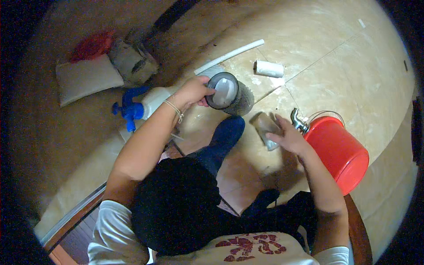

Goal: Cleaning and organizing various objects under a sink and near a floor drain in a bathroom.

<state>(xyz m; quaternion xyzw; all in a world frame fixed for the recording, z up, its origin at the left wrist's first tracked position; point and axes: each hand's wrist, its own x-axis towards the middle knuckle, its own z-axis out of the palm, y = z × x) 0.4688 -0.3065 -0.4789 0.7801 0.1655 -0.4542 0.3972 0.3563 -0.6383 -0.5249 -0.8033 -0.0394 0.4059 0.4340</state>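
Note:
My left hand grips the rim of a dark translucent cylindrical container, tilted so its round opening faces left. Something pale and whitish shows inside it. To the right, my right hand has its thumb and fingers around a small packet-like object, tan above and clear or whitish at its lower end. Blur hides exactly what it is. Close beyond that hand, a metal tap sits beside a red plastic bucket; whether it is fixed to the bucket I cannot tell.
A white tube and a short white cylinder lie on the tiled floor. At left are a blue pump or tap fitting on a whitish container, a white bag, a greyish bag and a red bag.

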